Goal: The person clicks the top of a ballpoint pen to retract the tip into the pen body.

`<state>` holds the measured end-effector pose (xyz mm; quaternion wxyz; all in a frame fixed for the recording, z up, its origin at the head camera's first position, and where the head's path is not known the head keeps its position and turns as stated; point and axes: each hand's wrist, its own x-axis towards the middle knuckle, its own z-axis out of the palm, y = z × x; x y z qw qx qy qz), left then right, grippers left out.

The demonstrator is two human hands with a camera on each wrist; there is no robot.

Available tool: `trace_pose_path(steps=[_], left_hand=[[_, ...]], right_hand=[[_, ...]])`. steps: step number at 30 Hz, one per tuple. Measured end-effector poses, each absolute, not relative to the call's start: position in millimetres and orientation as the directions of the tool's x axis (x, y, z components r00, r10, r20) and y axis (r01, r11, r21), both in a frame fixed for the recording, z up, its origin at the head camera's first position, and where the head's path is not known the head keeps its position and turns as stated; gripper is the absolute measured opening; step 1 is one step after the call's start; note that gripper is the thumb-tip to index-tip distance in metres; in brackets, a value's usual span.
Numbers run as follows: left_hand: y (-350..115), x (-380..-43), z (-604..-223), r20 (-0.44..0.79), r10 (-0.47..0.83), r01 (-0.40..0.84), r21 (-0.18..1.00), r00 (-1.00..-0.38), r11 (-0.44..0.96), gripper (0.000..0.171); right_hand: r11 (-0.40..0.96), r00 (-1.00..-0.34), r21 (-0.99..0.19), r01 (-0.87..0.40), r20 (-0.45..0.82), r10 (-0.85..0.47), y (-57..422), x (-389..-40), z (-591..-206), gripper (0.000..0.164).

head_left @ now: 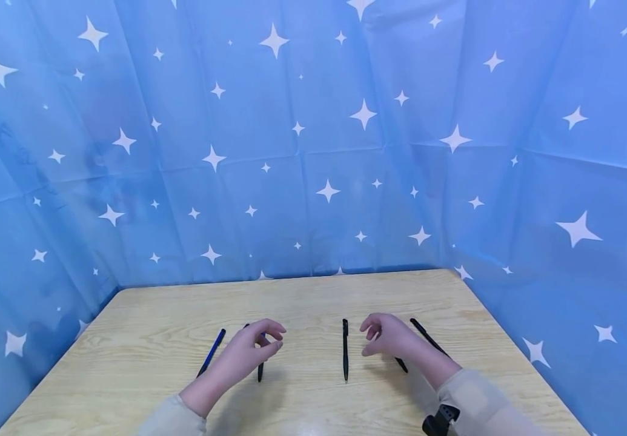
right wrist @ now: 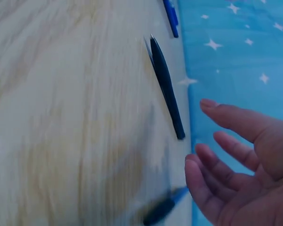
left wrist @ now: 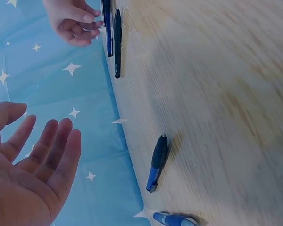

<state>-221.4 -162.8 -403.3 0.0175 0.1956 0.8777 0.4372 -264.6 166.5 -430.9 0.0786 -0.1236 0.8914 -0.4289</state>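
Note:
My left hand (head_left: 245, 353) hovers above the table with fingers loosely bent and holds nothing. Beneath it lies a pen (head_left: 260, 370), partly covered by the hand. To its left is a blue pen (head_left: 212, 352). On the other side my right hand (head_left: 392, 337), also holding nothing, hangs over another pen (head_left: 401, 365), mostly hidden. A black pen (head_left: 345, 351) stands out between the hands, nearer the right one. Another black pen (head_left: 426, 335) runs behind the right wrist. In the left wrist view, a blue pen with a dark grip (left wrist: 158, 162) lies apart from the left fingers.
The pens lie on a light wood-grain table (head_left: 302, 303). A blue curtain with white stars (head_left: 302, 151) surrounds its back and sides. A black device (head_left: 440, 419) is strapped at the right sleeve (head_left: 477, 402).

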Motion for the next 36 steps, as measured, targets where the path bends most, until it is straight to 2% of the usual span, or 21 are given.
trace_pose_path(steps=[8, 21, 36], left_hand=[[-155, -222, -403, 0.107, 0.405, 0.322, 0.797, -0.908, 0.511, 0.023], [-150, -227, -410, 0.092, 0.414, 0.332, 0.761, -0.905, 0.557, 0.024], [-143, -233, -414, 0.092, 0.418, 0.344, 0.736, -0.904, 0.582, 0.024]], right_hand=[[0.631, -0.940, -0.750, -0.199, -0.037, -0.340, 144, -267, -443, 0.049], [0.696, -0.916, -0.665, -0.272, -0.044, -0.400, 122, -268, -447, 0.055], [0.749, -0.894, -0.596, -0.290, -0.110, -0.433, 118, -274, -442, 0.042]])
